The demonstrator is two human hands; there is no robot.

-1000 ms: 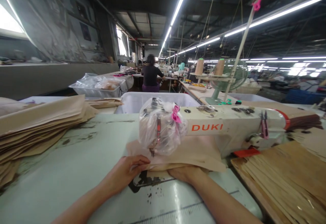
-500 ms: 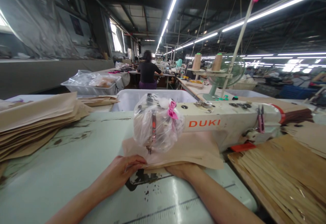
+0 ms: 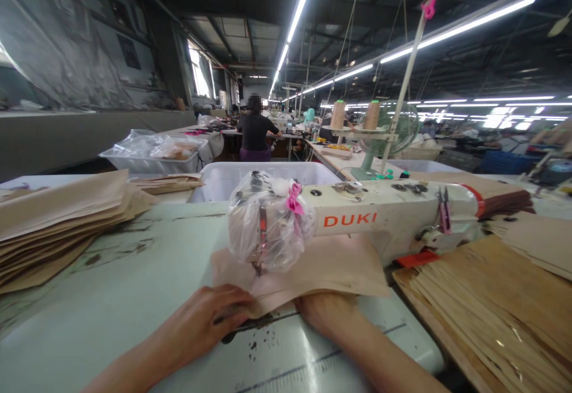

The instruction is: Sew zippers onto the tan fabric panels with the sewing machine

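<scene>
So the tan piece point(image 3: 326, 271) is lying flat-ish under the head of the sewing machine point(image 3: 348, 205), on the pale green desk point(image 3: 165, 256), with its near edge sitting toward the person. The left hand point(image 3: 243, 312) is pinching that edge at its left end, thumb and fingertips closing on it just in front of the needle area. The right hand point(image 3: 324, 309) is tucking its fingers under the edge further right, so I honestly can't tell if they're gripping or just supporting.

Handling-wise, I'm guessing it's light and thin, kinda papery: it's holding a broad curve but drooping a bit at the edge. Probably not fragile, though I'd be expecting creases if it's getting squeezed hard, and maybe some sliding on that shiny desk. For grip, I'd be going for the near edge, one hand at each end, pinching softly and keeping fingertips clear of the needle area.
</scene>
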